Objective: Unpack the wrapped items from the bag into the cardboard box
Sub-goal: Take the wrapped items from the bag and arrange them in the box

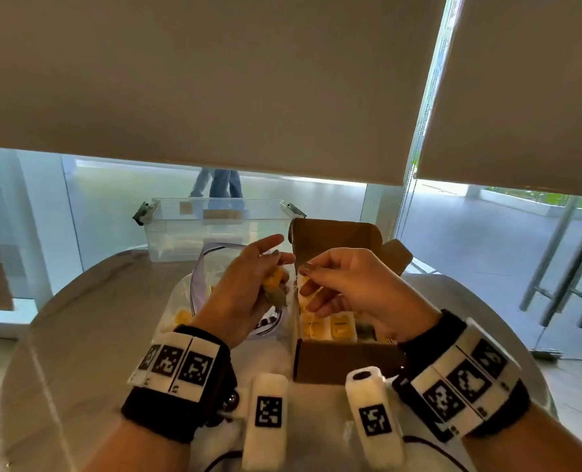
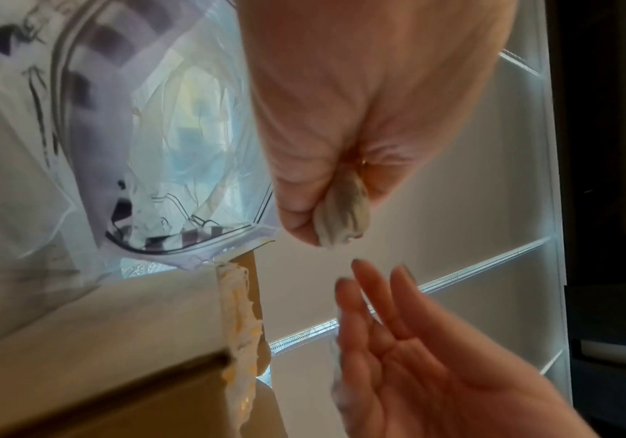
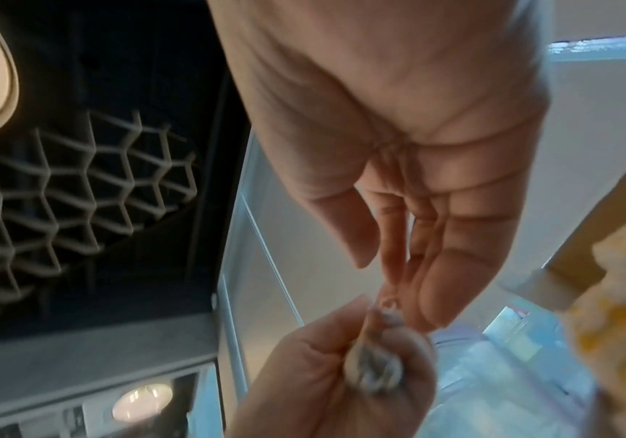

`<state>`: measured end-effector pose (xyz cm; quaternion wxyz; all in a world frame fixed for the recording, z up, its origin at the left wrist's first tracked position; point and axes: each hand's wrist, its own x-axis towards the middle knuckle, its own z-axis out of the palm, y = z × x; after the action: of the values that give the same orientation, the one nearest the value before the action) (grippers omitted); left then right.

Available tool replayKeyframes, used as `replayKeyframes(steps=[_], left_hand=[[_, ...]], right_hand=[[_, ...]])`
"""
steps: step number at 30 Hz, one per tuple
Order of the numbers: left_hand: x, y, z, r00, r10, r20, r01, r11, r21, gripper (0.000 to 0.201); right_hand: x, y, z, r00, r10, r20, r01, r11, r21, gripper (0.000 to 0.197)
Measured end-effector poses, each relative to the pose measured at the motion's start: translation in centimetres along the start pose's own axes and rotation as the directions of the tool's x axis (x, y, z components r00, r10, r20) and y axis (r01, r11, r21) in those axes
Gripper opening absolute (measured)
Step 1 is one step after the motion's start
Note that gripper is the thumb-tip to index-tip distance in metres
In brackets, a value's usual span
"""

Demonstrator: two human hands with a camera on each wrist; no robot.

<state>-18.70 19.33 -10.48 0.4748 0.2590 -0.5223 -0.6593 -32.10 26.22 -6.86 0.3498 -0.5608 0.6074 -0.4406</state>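
Observation:
My left hand (image 1: pixel 269 267) grips a small wrapped item (image 1: pixel 274 281), yellow and grey-green, above the gap between bag and box. In the left wrist view the left hand (image 2: pixel 322 234) shows the item's grey-white end (image 2: pixel 341 213) sticking out of the fist. My right hand (image 1: pixel 311 284) hovers over the open cardboard box (image 1: pixel 344 362), fingers mostly straight, and holds nothing. In the right wrist view its fingertips (image 3: pixel 393 284) reach the item (image 3: pixel 375 373). Several yellow wrapped items (image 1: pixel 327 327) lie in the box. The clear zip bag (image 1: pixel 194 294) lies open left of the box.
Box and bag sit on a round grey table (image 1: pixel 95 335). A clear plastic bin (image 1: pixel 214 226) stands at the table's back edge, behind the bag. The box's lid flap (image 1: pixel 333 236) stands upright. Glass panels and roller blinds lie beyond; a person's legs (image 1: pixel 221 183) show behind the glass.

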Motion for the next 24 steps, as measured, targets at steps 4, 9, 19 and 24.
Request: replayKeyframes(steps=[4,9,19,24], left_hand=[[0.4,-0.2,-0.2,0.993,0.114,0.041,-0.112,0.993,-0.047,0.030],[0.3,-0.5,-0.2,0.974,0.187,0.125,-0.191,0.981,0.022,0.034],[0.1,-1.0,0.4,0.986,0.158,0.060,-0.169,0.937,0.306,0.019],[0.3,-1.2,0.3,0.976,0.216,0.042,-0.216,0.909,0.357,0.012]], right_hand=[[0.5,0.7,2.4,1.000,0.014,-0.021,-0.007,0.962,0.273,0.019],[0.8,1.8,3.6,1.000,0.006,-0.022,0.005,0.895,0.445,0.032],[0.8,2.6,2.1,0.977,-0.073,-0.202,0.173,0.822,0.543,0.027],[0.9,2.6,1.8,0.961,-0.113,-0.252,0.202,0.910,0.362,0.020]])
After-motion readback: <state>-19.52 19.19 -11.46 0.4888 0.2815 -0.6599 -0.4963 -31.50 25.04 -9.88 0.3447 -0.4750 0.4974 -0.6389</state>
